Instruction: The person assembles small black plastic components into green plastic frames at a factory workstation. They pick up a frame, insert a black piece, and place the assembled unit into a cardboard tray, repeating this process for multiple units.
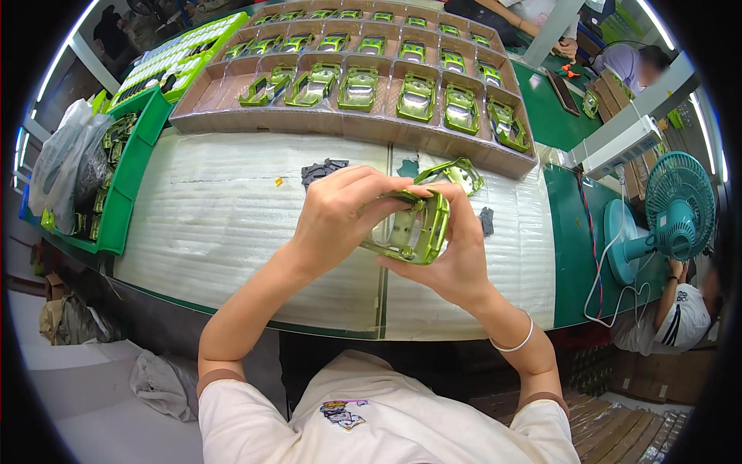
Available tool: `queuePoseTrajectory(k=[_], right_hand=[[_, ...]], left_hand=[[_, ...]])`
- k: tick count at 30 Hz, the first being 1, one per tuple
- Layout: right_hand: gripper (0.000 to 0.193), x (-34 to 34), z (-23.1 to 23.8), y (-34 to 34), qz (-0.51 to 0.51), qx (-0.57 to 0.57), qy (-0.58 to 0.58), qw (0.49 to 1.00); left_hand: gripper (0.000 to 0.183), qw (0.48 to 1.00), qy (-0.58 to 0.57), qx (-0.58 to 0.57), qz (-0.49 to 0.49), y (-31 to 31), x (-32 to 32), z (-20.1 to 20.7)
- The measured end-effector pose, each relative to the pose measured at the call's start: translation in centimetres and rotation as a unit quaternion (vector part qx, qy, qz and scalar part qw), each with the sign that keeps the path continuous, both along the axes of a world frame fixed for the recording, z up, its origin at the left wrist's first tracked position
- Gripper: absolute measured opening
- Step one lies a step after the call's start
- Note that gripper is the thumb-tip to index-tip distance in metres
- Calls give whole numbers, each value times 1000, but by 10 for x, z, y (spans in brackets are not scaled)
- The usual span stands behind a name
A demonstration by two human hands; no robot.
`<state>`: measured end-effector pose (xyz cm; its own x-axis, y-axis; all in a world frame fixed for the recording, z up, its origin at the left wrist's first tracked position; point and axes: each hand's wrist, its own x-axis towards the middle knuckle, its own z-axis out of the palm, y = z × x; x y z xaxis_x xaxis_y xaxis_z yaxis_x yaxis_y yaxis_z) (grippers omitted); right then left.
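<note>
Both hands held one shiny green toy car shell (pixel 410 228) above the white foam mat (pixel 232 224). The left hand (pixel 340 220) curled over the shell's near side, fingertips pinching its top edge. The right hand (pixel 456 247) cupped it from below, fingers pressed against its far rim. A second green shell (pixel 456 174) lay just beyond the fingertips, with small dark parts (pixel 323 170) beside it. Further beyond, the brown compartment tray (pixel 371 127) already carried many green shells; judging by this, most units were placed, and the held one remained in work.
</note>
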<state>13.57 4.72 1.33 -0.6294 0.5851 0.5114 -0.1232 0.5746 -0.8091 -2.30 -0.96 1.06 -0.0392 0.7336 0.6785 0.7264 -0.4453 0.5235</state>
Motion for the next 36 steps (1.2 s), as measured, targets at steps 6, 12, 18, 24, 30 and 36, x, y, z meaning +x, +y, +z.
queuePoseTrajectory(k=[6,12,18,24,30,36], right_hand=[[79,-4,11,6,-43,179,7,983],[85,-1,-5,7,9,96,-83,992],[75,-6,-6,-14,-43,157,-81,983],[59,0,-2,-12,-21,135,-53,989],[32,-4,4,3,-41,8,121,992],[22,1,-1,-1,-17,21,163,986]], left_hand=[[36,997,1,81,11,4,-4,-1],[23,952,-235,126,-152,6,-5,-16],[31,965,-172,194,-46,9,-2,-23],[19,943,-322,77,-37,2,2,-13],[15,867,-455,21,-204,2,16,-23],[21,889,-369,70,-262,7,22,-33]])
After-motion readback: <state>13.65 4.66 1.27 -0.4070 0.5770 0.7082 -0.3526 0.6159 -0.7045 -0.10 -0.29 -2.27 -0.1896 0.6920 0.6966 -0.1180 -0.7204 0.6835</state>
